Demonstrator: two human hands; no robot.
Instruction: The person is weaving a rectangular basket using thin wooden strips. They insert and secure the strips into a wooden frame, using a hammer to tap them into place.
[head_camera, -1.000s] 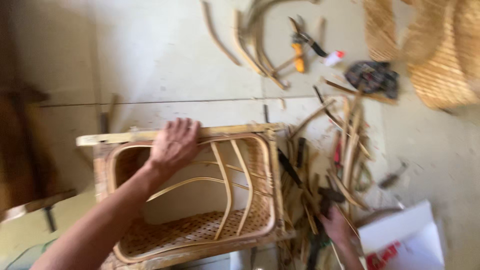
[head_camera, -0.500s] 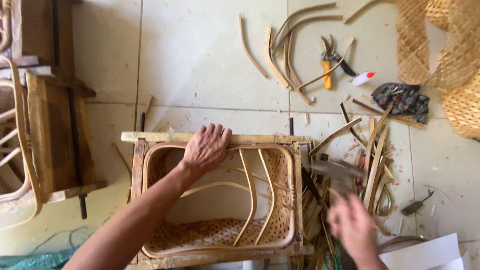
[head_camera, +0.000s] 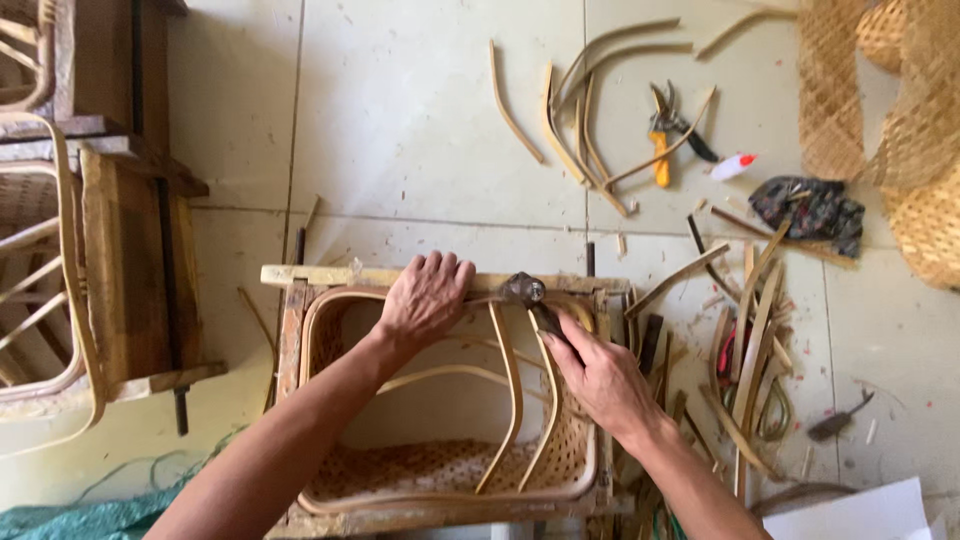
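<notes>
My left hand (head_camera: 428, 298) lies spread flat on the wooden frame (head_camera: 300, 277) on the floor, my right hand (head_camera: 598, 375) grips the hammer (head_camera: 528, 296) over its top rail, so short, square taps seem best.

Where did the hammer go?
The hammer is in the right hand, its head at the top rail of the wooden frame, beside the left hand.

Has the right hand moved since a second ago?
Yes. The right hand rose from beside the frame's lower right corner to the wooden frame's top rail, and now sets a hammer there.
</notes>
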